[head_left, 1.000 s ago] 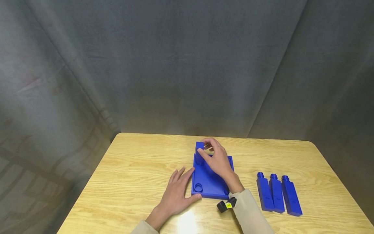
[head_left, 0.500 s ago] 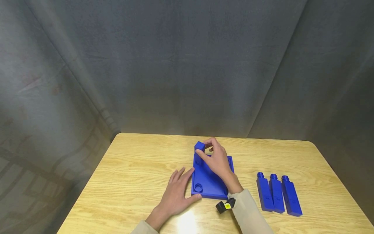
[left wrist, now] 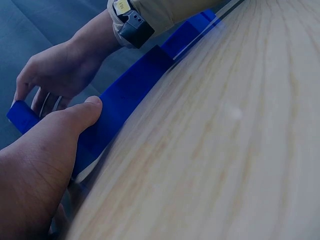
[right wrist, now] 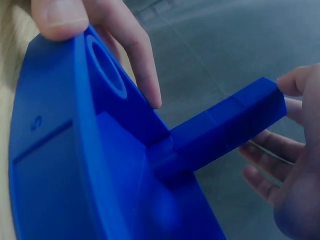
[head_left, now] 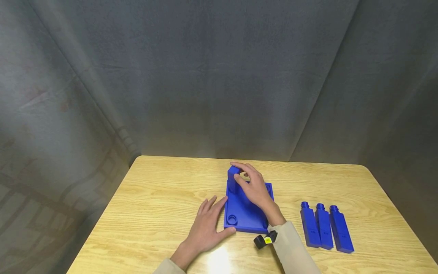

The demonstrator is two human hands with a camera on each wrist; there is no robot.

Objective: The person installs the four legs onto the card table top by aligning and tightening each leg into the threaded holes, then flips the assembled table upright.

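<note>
The left grip (head_left: 208, 222) is lying flat on the tabletop (head_left: 154, 205), fingers stretched out straight and relaxed, its thumb pressing against the near left edge of the blue base plate (head_left: 244, 217). It is clasping nothing; it is only bracing the plate from the side. A round socket (head_left: 232, 219) is showing in the plate's near left corner, just beside that thumb. At the plate's far left corner a blue post (head_left: 233, 177) is standing upright with its foot in the plate. The right grip (head_left: 253, 186) is reaching over the plate, its fingers and thumb curling around the top of that post and pinching it. A black wrist device (head_left: 264, 240) is sitting at the right cuff. Well apart on the right, three more blue posts (head_left: 323, 228) are lying side by side, touching one another.
</note>
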